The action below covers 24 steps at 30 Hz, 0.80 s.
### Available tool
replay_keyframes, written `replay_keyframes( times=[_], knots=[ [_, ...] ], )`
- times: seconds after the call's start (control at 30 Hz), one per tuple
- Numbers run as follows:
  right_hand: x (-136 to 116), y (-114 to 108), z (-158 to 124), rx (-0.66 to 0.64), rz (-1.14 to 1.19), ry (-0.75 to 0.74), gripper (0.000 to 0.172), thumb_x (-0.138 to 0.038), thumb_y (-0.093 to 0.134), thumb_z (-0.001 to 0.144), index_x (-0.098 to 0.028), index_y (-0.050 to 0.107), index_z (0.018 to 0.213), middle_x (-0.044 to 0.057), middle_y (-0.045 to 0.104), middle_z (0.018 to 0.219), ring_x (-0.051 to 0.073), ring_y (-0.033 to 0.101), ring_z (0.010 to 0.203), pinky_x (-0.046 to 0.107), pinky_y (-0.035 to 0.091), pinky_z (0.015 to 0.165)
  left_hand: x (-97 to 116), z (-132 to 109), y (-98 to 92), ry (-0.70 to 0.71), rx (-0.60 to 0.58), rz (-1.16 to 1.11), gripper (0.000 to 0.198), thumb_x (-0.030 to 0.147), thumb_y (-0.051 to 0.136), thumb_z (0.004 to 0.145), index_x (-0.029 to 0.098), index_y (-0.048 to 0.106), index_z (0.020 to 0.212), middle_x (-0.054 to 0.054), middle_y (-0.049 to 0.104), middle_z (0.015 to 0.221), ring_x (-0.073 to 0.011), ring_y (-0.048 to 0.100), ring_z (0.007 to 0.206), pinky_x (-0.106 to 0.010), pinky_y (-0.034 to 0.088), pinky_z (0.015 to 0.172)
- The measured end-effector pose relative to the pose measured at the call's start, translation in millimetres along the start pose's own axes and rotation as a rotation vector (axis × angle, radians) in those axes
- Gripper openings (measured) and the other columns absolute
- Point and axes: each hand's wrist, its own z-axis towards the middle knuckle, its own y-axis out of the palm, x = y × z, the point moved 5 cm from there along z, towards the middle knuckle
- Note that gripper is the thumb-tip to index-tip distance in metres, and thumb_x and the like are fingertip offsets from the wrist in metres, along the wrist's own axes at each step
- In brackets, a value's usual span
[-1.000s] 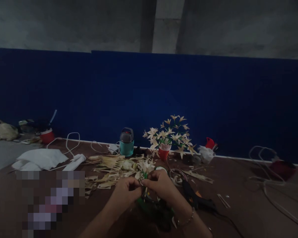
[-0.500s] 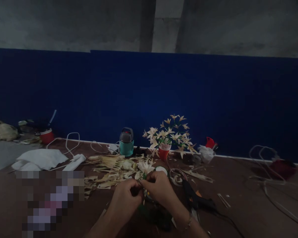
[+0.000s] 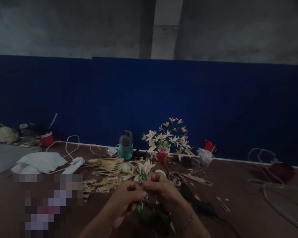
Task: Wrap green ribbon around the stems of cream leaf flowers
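Note:
Just beyond my fingertips stands a pale flower, its petals like dried husk, on a thin green stem. My right hand is closed, pinching the stem just under the petals. Lower down, my left hand also pinches the stem between thumb and fingers. A strip of green tape shows below the left fingers, by a dark bundle on the table. Dried husk strips lie spread beyond my left hand. A black glue gun rests to the right of my right wrist.
Similar flowers fill a red cup near the blue partition. A teal lantern-like container stands left of it. White cloth lies at left; loose cables are at right. A blurred patch covers the front left.
My left hand has turned, its thumb now lying along the top. My right fingers have closed higher on the stem, and more green shows beneath the flower. The view has tipped slightly upward.

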Motion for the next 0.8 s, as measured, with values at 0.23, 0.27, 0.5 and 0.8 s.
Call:
replay_keyframes(
  times=[0.23, 0.27, 0.5, 0.8],
  knots=[
    [-18.6, 0.9, -10.8, 0.031, -0.011, -0.056, 0.028, -0.025, 0.076, 0.056, -0.013, 0.052, 0.049, -0.007, 0.043, 0.037, 0.002, 0.029, 0.032, 0.018, 0.014, 0.034, 11.6, 5.2, 8.1, -0.014, -0.12, -0.013, 0.019, 0.025, 0.066, 0.053, 0.014, 0.05, 0.053, 0.005, 0.049, 0.043, -0.0023, 0.035, 0.034, -0.016, 0.017, 0.036],
    [-20.4, -0.3, -11.8, 0.034, -0.026, -0.061, 0.027, -0.025, 0.075, 0.057, -0.013, 0.052, 0.049, -0.007, 0.044, 0.037, 0.002, 0.028, 0.032, 0.018, 0.014, 0.034, 13.8, 6.7, 9.1, -0.012, -0.13, 0.014, 0.019, 0.024, 0.066, 0.052, 0.014, 0.05, 0.053, 0.005, 0.049, 0.043, -0.0021, 0.034, 0.033, -0.016, 0.016, 0.035],
    [-30.5, -9.8, -16.2, 0.137, -0.183, -0.09, 0.029, -0.029, 0.074, 0.055, -0.014, 0.05, 0.048, -0.007, 0.043, 0.035, 0.002, 0.029, 0.03, 0.018, 0.016, 0.032, 29.5, 18.4, 14.3, 0.101, -0.162, 0.306, 0.011, 0.022, 0.06, 0.052, 0.015, 0.051, 0.051, 0.009, 0.039, 0.039, -0.0032, 0.029, 0.034, -0.018, 0.018, 0.036],
    [-45.1, -10.0, -17.5, 0.464, -0.524, -0.141, 0.025, -0.031, 0.069, 0.052, -0.015, 0.05, 0.047, -0.007, 0.042, 0.039, 0.006, 0.035, 0.039, 0.02, 0.025, 0.039, 34.9, 25.9, 10.7, 0.263, 0.047, 0.544, 0.018, 0.025, 0.053, 0.059, 0.016, 0.044, 0.045, 0.007, 0.036, 0.04, -0.006, 0.03, 0.041, -0.019, 0.021, 0.041]
  ],
)
